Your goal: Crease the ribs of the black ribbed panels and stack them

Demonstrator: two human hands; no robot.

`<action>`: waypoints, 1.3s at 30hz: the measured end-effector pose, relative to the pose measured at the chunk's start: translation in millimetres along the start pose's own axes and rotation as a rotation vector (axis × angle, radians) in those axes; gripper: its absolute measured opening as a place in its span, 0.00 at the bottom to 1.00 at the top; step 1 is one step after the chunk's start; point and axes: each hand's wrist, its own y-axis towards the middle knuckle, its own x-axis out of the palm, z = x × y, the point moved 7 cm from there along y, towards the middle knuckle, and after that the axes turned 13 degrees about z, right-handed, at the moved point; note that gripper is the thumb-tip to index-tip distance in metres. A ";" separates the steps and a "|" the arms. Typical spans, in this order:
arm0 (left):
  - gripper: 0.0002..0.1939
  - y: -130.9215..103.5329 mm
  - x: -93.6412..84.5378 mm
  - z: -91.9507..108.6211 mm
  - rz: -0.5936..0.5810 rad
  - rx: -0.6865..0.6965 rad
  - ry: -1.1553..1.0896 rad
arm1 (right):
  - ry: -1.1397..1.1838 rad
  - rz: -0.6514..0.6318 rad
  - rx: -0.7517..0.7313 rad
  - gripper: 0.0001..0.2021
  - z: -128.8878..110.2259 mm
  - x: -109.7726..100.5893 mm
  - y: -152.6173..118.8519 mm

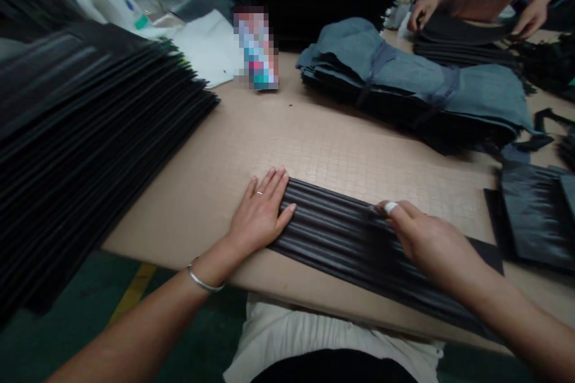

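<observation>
1. Black cloth (332, 368), bottom centre of the frame; the table (202, 191) stands beyond.
2. Ribbed black panel (327, 221), flat on the table; long axis slants from mid-frame to lower right.
3. Left hand (263, 215), open and flat, touches the panel's left end; the panel extends rightward from it.
4. Right hand (424, 236), fingers curled by the upper edge, is nearer the middle; from here, I cannot tell whether it grips anything.

The left hand (260, 212) presses the left end of a ribbed black panel (332, 221) at lower center; the right hand (424, 236) is over its far edge.
</observation>
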 end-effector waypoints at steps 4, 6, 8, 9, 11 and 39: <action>0.38 0.9 -2.7 4.3 0.039 -0.023 -0.025 | -0.005 0.055 -0.194 0.24 -99.4 0.7 77.5; 0.37 -0.6 -4.5 3.8 0.050 -0.028 -0.048 | -0.017 0.033 -0.226 0.24 -128.5 4.4 101.6; 0.37 -1.6 -5.7 2.9 0.056 -0.031 -0.073 | -0.025 0.004 -0.224 0.24 -145.3 7.8 116.8; 0.37 -1.8 -6.1 2.6 0.055 -0.030 -0.084 | -0.028 -0.005 -0.218 0.23 -150.6 8.7 121.8; 0.37 -1.9 -5.9 2.1 0.046 -0.025 -0.100 | -0.032 -0.016 -0.216 0.23 -157.6 8.8 127.6; 0.37 -1.4 4.9 -9.0 0.001 0.042 -0.012 | -0.276 -0.006 -0.264 0.33 113.1 4.0 -122.7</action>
